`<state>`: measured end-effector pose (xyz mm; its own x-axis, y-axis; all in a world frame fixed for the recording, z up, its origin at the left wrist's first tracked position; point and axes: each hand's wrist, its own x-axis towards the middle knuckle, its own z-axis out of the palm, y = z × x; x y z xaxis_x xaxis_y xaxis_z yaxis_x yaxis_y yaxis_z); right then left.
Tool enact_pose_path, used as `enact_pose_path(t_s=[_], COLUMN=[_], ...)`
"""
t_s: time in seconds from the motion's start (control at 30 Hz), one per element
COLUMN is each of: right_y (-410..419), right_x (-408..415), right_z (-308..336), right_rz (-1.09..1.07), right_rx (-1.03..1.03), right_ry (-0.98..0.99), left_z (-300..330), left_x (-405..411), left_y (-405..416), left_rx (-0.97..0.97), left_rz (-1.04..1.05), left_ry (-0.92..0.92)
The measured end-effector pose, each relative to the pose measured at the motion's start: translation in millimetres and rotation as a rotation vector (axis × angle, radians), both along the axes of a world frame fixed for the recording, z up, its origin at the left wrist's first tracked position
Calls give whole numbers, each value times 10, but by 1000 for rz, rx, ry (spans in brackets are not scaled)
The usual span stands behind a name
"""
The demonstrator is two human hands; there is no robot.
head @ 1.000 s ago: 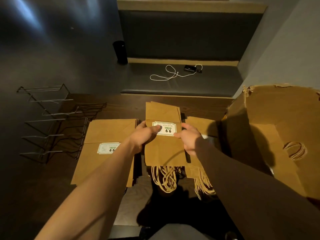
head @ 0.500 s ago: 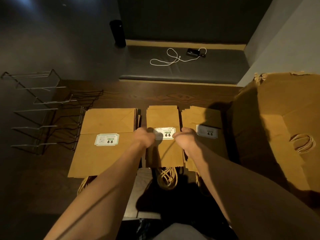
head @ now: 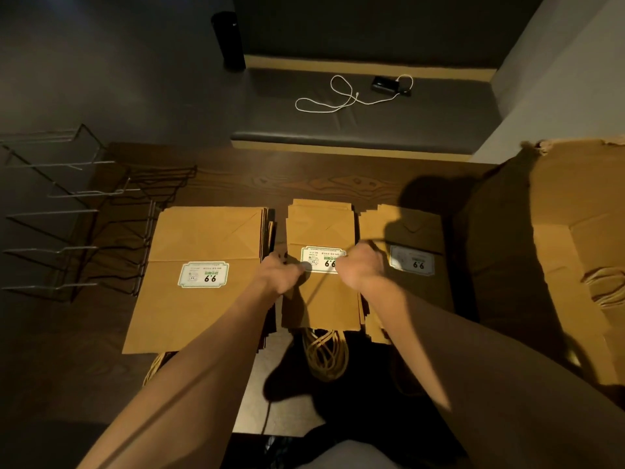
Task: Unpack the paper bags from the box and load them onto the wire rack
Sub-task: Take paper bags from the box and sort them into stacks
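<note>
On table [head: 338, 177] — hands [head: 318, 269] grip middle bag stack [head: 321, 225].

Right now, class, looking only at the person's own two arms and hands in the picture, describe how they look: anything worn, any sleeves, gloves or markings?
Both forearms are bare all the way to the bottom edge of the picture: no sleeves show. The left hand and the right hand wear no gloves. No watch, ring, bracelet or marking can be seen. Dim light leaves the right arm partly in shadow.
</note>
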<state>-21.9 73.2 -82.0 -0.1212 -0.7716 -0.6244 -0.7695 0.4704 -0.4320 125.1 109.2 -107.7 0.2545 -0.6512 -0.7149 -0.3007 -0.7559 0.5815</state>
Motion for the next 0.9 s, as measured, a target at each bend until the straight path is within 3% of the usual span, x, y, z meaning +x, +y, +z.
enact_pose_path(t_s=[0.13, 0.23, 0.43, 0.57, 0.73, 0.8, 0.9], right_y=[-338, -587, -877, -1010, -998, -957, -907], right_x=[103, 194, 289, 308, 383, 390, 420], right_z=[16, -39, -286, -377, -324, -338, -338], right_rz=[157, 316, 399, 407, 498, 441, 109], right_rx=[-87, -44, -24, 39, -2, -12, 45], right_ry=[28, 77, 109, 49, 180, 139, -60], left_z=[35, -91, -360, -342, -374, -379, -357], left_x=[20, 48, 17, 45, 63, 51, 27], left_y=[-154, -253, -302, -354, -415, -426, -443], left_rx=[-130, -125, -123, -122, -57, -21, -69], left_rz=[98, 88, 157, 213, 157, 145, 192], left_ry=[77, 69, 89, 194, 113, 134, 128])
